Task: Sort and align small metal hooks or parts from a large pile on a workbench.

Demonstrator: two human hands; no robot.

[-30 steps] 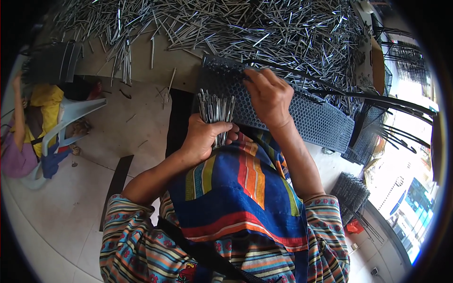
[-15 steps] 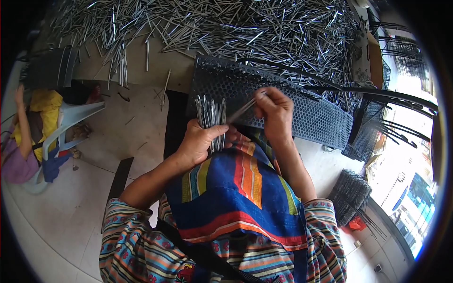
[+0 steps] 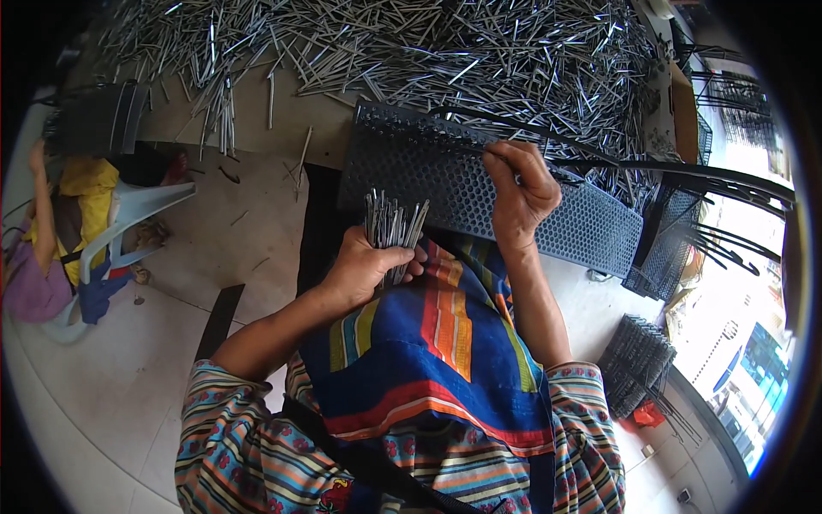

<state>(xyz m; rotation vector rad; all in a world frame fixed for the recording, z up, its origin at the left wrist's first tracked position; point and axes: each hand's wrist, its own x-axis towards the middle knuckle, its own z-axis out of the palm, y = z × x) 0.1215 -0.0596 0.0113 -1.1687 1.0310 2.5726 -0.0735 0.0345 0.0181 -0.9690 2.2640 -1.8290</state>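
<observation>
My left hand is closed around an upright bundle of thin metal rods, held over the striped cloth on my lap. One rod at the bundle's right side leans outward. My right hand is raised to the right of the bundle, in front of a long black perforated metal panel. Its thumb and fingertips are pinched together. Whatever may be between them cannot be made out against the dark panel.
Many loose metal rods are heaped on the table beyond the panel. Black curved bars jut in from the right. A dark wire stack stands on the floor at right. Another person sits at left by a pale plastic chair.
My right hand has moved right, away from the bundle. The rod that showed between its fingers is no longer visible there. The bundle in my left hand has shifted slightly right.
</observation>
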